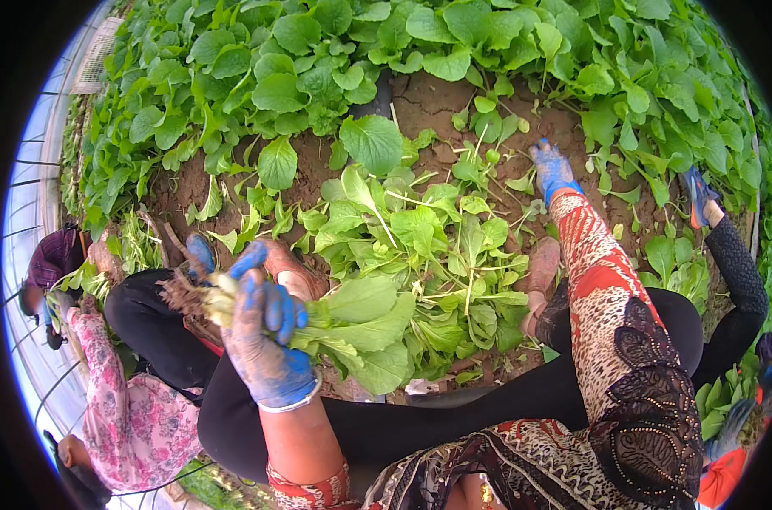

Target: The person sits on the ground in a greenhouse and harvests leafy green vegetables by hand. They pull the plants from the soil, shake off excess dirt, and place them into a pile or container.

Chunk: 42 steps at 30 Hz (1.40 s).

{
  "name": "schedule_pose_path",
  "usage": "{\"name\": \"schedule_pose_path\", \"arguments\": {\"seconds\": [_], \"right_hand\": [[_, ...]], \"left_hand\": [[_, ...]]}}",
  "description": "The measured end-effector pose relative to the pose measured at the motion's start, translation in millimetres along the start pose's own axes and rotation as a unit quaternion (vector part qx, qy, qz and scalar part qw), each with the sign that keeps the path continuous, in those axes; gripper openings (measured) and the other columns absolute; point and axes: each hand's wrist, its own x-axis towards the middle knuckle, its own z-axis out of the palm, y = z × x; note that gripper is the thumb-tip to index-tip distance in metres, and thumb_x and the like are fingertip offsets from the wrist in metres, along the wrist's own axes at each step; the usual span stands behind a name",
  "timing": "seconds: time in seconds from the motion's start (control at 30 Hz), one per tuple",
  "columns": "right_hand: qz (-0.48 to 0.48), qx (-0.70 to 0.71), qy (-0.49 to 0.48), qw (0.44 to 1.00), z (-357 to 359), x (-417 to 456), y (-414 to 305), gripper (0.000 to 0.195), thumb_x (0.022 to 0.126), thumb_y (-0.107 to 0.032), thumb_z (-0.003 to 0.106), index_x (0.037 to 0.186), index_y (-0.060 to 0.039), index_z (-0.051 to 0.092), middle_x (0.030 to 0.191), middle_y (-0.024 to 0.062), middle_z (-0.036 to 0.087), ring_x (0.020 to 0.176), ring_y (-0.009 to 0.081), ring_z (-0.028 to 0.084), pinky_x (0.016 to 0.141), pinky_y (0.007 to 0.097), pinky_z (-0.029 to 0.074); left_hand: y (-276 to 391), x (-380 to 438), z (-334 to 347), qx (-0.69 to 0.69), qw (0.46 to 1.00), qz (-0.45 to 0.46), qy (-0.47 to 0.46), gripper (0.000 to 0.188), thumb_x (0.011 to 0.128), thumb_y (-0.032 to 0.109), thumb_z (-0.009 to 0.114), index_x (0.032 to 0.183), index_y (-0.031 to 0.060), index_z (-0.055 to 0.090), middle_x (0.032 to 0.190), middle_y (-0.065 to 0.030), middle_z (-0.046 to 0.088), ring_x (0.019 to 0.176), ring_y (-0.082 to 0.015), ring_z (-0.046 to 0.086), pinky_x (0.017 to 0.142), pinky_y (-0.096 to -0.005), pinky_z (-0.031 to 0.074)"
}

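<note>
In a soil- and blue-stained glove, my left hand (268, 338) grips a bunch of leafy greens (360, 319). The leaves point right, and the pale stems end in soil-covered roots (185, 293) on the left. My right hand (554, 169), in a blue glove, reaches out to the bare soil (424, 102) beside small loose seedlings. Its fingertips point down, and whether they hold anything cannot be made out. Between my feet lies a heap of loose greens (418, 255), with the held bunch's leaves overlapping its near edge.
Dense standing greens (450, 32) fill the far side. My shoes (293, 268) flank the heap. To the left, a person in a floral top (137, 421) sits close by, with another person (51, 268) beyond. A co-worker's dark sleeve (737, 274) and a gloved hand (730, 430) appear at right.
</note>
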Motion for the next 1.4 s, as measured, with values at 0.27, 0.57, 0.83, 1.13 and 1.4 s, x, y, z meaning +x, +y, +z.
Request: {"name": "schedule_pose_path", "arguments": {"seconds": [0.27, 0.57, 0.83, 1.13, 1.4], "right_hand": [[-0.017, 0.100, 0.009, 0.995, 12, 33, 30, 0.019, 0.079, -0.011, 0.056, 0.097, -0.0077, 0.062, 0.106, 0.0206, 0.060, 0.099, 0.0361, 0.058, 0.087, 0.0400, 0.047], [-0.047, 0.204, 0.028, 0.977, -27, 55, -19, 0.042, 0.076, -0.011, 0.062, 0.117, -0.0093, 0.057, 0.117, 0.0171, 0.057, 0.103, 0.0318, 0.057, 0.091, 0.0365, 0.046], [-0.183, 0.130, -0.055, 0.973, -33, 34, -83, 0.058, 0.073, 0.002, 0.055, 0.127, -0.0170, 0.048, 0.135, 0.0165, 0.040, 0.116, 0.0351, 0.049, 0.096, 0.0412, 0.043], [-0.058, 0.395, -0.235, 0.886, -55, 54, -95, 0.028, 0.075, -0.018, 0.068, 0.099, -0.0063, 0.061, 0.086, 0.0113, 0.066, 0.076, 0.0223, 0.061, 0.072, 0.0343, 0.049], [-0.467, 0.190, -0.157, 0.849, -134, -46, -205, 0.022, 0.078, -0.012, 0.056, 0.098, -0.0044, 0.059, 0.087, 0.0174, 0.065, 0.081, 0.0312, 0.064, 0.072, 0.0390, 0.053]], "left_hand": [[18, 7, -14, -0.052, 0.994, 0.053, -0.079, 0.035, 0.096, 0.016, 0.043, 0.126, -0.0032, 0.045, 0.055, 0.0078, 0.028, 0.042, -0.0031, 0.026, 0.046, -0.0206, 0.030], [29, 8, -39, -0.047, 0.995, 0.059, -0.071, 0.027, 0.094, 0.019, 0.049, 0.115, 0.0017, 0.055, 0.070, 0.0025, 0.046, 0.059, -0.0081, 0.044, 0.059, -0.0261, 0.043], [20, 5, -30, -0.037, 0.995, 0.081, -0.036, 0.032, 0.096, 0.017, 0.045, 0.121, -0.0027, 0.047, 0.055, 0.0068, 0.030, 0.041, -0.0033, 0.027, 0.045, -0.0209, 0.030], [21, 1, -26, -0.046, 0.996, 0.067, -0.044, 0.030, 0.094, 0.015, 0.046, 0.118, -0.0028, 0.048, 0.055, 0.0060, 0.032, 0.041, -0.0045, 0.029, 0.046, -0.0220, 0.033], [27, -12, -21, -0.048, 0.995, 0.081, -0.024, 0.032, 0.095, 0.017, 0.047, 0.120, -0.0026, 0.048, 0.056, 0.0069, 0.030, 0.042, -0.0033, 0.028, 0.046, -0.0211, 0.031]]}}
